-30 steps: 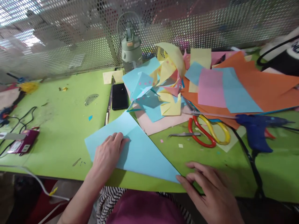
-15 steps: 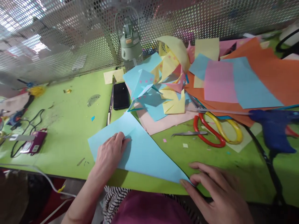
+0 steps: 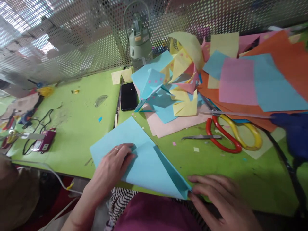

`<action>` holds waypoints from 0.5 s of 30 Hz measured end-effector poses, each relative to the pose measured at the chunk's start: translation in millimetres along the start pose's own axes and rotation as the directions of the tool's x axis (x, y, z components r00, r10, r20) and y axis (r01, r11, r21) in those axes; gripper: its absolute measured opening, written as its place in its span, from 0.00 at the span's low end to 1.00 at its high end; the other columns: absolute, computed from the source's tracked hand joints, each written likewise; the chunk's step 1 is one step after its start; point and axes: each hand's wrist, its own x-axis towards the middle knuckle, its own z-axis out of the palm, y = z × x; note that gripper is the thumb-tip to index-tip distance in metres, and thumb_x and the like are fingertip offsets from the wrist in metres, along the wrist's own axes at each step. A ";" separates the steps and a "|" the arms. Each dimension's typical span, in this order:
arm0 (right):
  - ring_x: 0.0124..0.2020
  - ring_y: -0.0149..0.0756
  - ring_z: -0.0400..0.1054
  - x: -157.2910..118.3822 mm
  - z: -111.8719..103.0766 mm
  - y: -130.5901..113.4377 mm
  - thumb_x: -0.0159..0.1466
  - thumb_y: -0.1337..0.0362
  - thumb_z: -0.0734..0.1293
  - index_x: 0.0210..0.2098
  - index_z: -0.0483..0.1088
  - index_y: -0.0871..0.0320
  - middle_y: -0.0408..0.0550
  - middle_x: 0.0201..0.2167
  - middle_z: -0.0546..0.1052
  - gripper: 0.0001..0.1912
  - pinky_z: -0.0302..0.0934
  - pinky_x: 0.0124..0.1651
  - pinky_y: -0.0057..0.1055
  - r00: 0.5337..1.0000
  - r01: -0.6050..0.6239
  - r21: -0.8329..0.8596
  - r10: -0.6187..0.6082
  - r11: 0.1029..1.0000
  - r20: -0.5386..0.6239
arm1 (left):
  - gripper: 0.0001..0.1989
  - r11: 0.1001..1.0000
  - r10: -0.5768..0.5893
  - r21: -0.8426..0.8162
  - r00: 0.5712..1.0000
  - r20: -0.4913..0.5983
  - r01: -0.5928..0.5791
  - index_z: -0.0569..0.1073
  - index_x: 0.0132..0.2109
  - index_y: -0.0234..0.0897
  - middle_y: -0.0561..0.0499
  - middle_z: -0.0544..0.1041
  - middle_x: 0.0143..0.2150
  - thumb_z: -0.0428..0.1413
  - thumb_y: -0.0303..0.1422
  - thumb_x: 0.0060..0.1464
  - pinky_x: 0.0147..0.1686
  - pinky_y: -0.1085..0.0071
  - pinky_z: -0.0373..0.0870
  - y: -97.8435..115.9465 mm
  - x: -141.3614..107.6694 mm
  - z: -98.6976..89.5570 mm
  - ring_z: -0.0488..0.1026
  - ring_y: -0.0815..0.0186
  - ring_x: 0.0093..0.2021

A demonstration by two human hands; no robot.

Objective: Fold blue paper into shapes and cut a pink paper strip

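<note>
Thumb and forefinger of the right hand (image 3: pixel 220 199) are nearly closed, pinching the pointed corner of a folded light-blue paper sheet (image 3: pixel 141 160) at the front edge of the surface (image 3: pixel 74 125); the fold gapes there. The left hand (image 3: pixel 113 162) lies across the sheet, fingers bent and close together, resting rather than gripping. Leftward, green surface stretches toward a purple box (image 3: pixel 45 141); rightward, a narrower strip separates paper from tweezers (image 3: pixel 201 137) and scissors (image 3: pixel 226 132).

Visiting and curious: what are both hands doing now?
Left hand: resting on the blue paper; can't tell if gripping.
Right hand: closed, pinching that paper's corner.
</note>
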 end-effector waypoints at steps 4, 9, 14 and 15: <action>0.29 0.36 0.71 -1.0 -0.5 0.4 0.65 0.66 0.64 0.36 0.68 0.50 0.41 0.27 0.78 0.03 0.61 0.37 0.36 1.000 -0.020 0.015 0.020 1.000 -0.014 | 0.08 0.998 -0.031 -0.059 0.999 -0.012 0.030 0.67 0.43 0.40 0.50 0.79 0.44 0.44 0.34 0.69 0.39 0.69 0.72 -2.9 12.0 0.6 0.77 0.65 0.41; 0.29 0.37 0.72 -2.9 0.6 -0.1 0.66 0.66 0.64 0.44 0.70 0.51 0.42 0.29 0.78 0.07 0.62 0.38 0.38 1.000 -0.020 0.009 0.020 1.000 -0.005 | 0.09 0.983 -0.134 0.123 0.991 -0.014 0.134 0.68 0.39 0.40 0.49 0.76 0.41 0.46 0.35 0.67 0.37 0.67 0.70 -3.3 23.3 9.1 0.75 0.61 0.40; 0.28 0.35 0.71 -0.4 0.6 1.3 0.66 0.67 0.63 0.42 0.71 0.52 0.41 0.27 0.78 0.07 0.60 0.39 0.37 1.000 0.019 0.004 -0.019 1.000 0.018 | 0.09 0.969 -0.189 0.162 0.982 -0.014 0.188 0.69 0.41 0.40 0.48 0.73 0.43 0.46 0.36 0.68 0.35 0.68 0.68 -1.9 33.7 14.5 0.74 0.61 0.41; 0.28 0.34 0.71 0.4 0.2 1.3 0.67 0.67 0.62 0.41 0.71 0.52 0.40 0.27 0.78 0.07 0.59 0.39 0.37 0.999 0.027 0.006 -0.027 1.000 0.039 | 0.09 0.969 -0.195 0.154 0.981 -0.006 0.194 0.69 0.41 0.40 0.48 0.73 0.43 0.46 0.37 0.68 0.35 0.68 0.68 -2.0 34.5 14.6 0.73 0.61 0.41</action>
